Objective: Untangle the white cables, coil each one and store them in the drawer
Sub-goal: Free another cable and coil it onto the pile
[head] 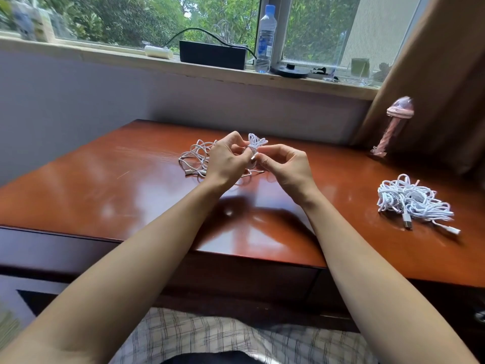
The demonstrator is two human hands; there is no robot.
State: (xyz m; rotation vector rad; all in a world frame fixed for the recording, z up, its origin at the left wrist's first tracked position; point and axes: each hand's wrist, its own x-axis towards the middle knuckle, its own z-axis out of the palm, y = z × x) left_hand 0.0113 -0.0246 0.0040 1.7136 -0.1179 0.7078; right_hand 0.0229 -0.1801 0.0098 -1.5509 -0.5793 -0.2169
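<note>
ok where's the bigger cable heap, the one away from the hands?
Head view: the cable heap lies on the desk's right side, nearer the camera than the pink bottle by the curtain, well right of the right hand.

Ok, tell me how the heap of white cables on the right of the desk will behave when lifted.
The cable heap will probably sag and shed loops, since its strands lie loose. Thin strands suggest it is light. Its plug ends stick out and would likely dangle or snag.
</note>
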